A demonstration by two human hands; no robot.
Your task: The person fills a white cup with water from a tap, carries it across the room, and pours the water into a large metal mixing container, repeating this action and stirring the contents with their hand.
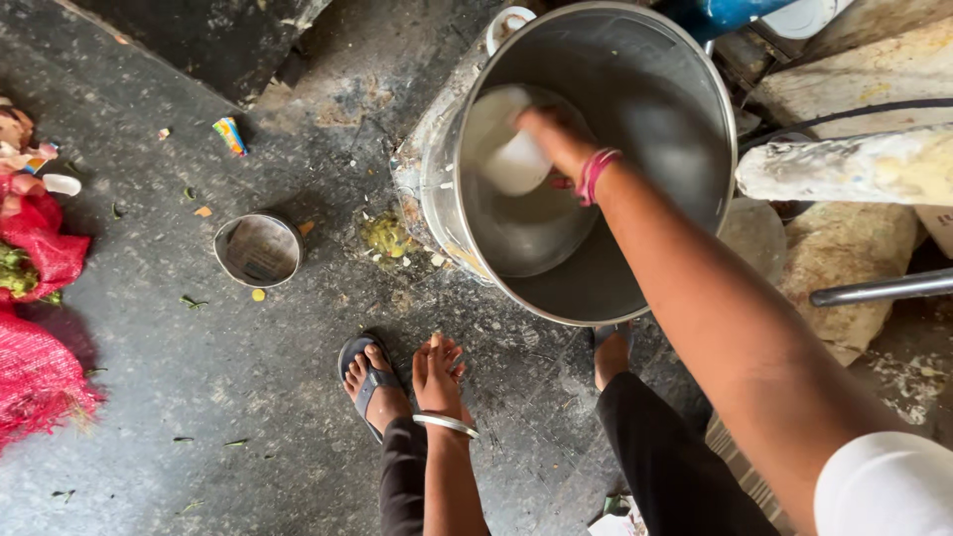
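My right hand [552, 134] reaches down inside a large steel pot [685, 69] and grips a white cup [516, 159] near the pot's bottom. A pink thread band circles that wrist. My left hand [436, 375] hangs free above my left knee, fingers apart, holding nothing, with a metal bangle on the wrist. The pot stands tilted on the dark floor just ahead of my feet.
A small steel bowl [258, 249] lies on the floor to the left. Red mesh sacks [38, 372] with greens sit at the left edge. Stone slabs [844, 258], a white-crusted bar [844, 167] and a metal rod [879, 288] crowd the right. Food scraps [387, 236] litter the floor by the pot.
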